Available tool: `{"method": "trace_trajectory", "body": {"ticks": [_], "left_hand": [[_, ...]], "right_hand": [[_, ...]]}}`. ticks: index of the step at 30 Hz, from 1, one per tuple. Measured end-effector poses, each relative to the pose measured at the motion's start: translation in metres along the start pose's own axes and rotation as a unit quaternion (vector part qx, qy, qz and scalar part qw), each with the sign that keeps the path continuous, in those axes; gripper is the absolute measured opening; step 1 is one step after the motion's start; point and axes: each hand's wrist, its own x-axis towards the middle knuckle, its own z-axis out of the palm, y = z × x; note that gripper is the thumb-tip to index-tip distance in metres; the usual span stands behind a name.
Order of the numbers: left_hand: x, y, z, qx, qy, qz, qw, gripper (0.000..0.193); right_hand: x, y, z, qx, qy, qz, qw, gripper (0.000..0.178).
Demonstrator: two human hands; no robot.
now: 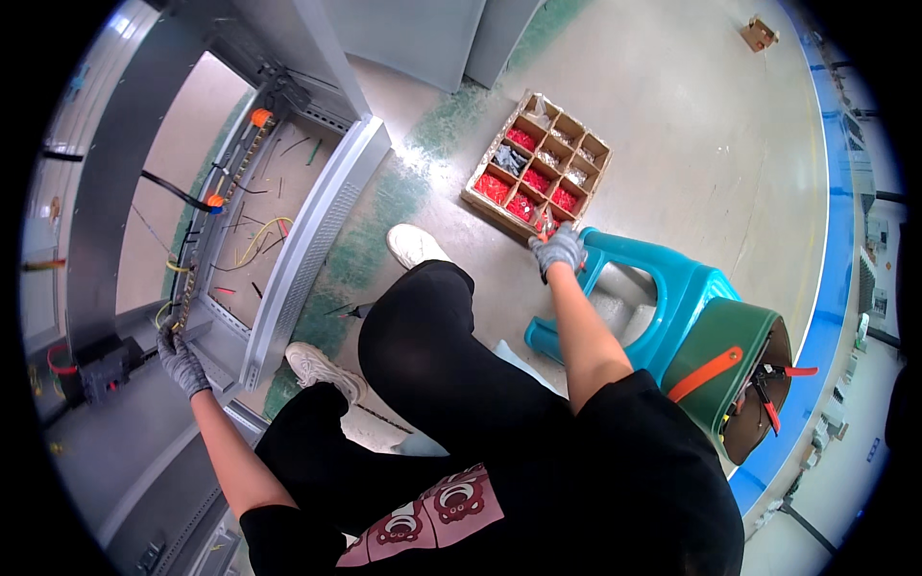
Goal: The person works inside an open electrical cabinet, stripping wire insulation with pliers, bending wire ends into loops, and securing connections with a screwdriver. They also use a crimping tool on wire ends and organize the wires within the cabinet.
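Observation:
My left hand (181,363), in a grey glove, reaches into the grey metal cabinet (317,216). Its fingers are closed at the lower end of a wrapped wire bundle (185,293), where thin yellow-green wires come out. Beside it sits a black electrical device (108,370). My right hand (559,252), also gloved, is closed at the near corner of a divided cardboard box (495,219). Orange-red parts of a hand tool show around its fingers; the rest is hidden. Red, grey and clear small parts fill the box's compartments.
A teal plastic stool (672,288) stands at my right. Next to it is a green bucket (706,360) holding red-handled pliers (768,394). Wire scraps and a yellow wire (252,248) lie inside the cabinet frame. A small cardboard box (759,36) sits far right.

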Motion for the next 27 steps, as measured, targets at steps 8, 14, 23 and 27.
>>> {"method": "trace_trajectory", "body": {"ticks": [8, 14, 23, 27], "left_hand": [[0.002, -0.011, 0.003, 0.034, 0.017, -0.027, 0.999, 0.028], [0.004, -0.002, 0.015, 0.039, -0.002, -0.027, 0.999, 0.029], [0.007, 0.008, 0.016, 0.043, 0.023, -0.025, 0.998, 0.031], [0.005, 0.019, 0.026, 0.067, 0.012, -0.036, 0.997, 0.029]], "right_hand": [[0.087, -0.024, 0.003, -0.05, 0.069, -0.094, 0.992, 0.079], [0.105, -0.014, 0.007, -0.043, 0.055, -0.098, 0.993, 0.083], [0.042, -0.039, 0.051, -0.043, 0.034, -0.293, 0.954, 0.038], [0.057, -0.04, 0.071, -0.038, 0.072, -0.269, 0.96, 0.034]]}}
